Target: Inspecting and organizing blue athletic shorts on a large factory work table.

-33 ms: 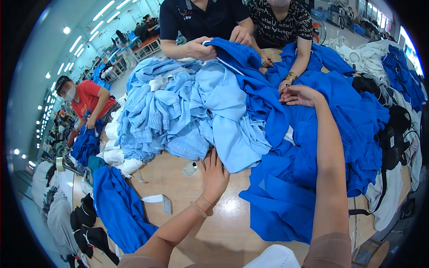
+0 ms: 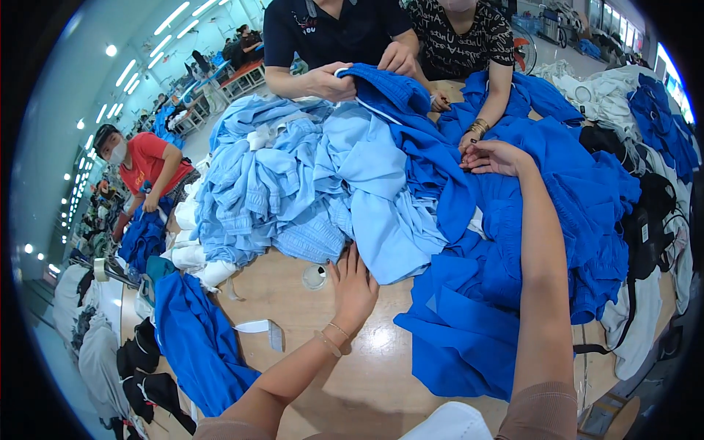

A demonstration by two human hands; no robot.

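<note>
Head view: left hand (image 2: 352, 290) is resting open-fingered on the wooden counter (image 2: 367, 381) beneath the light-blue garment heap (image 2: 308, 183); right hand (image 2: 493, 156), fingers loosely curled, is touching the royal-blue pile (image 2: 543, 242) beside that heap, nothing visibly shifting.

Two heaps of garments share the table (image 2: 367, 381): one heap (image 2: 293, 183) left, the other (image 2: 528, 242) right; two people (image 2: 345, 29) stand behind, roll of tape (image 2: 315, 276) in front
</note>
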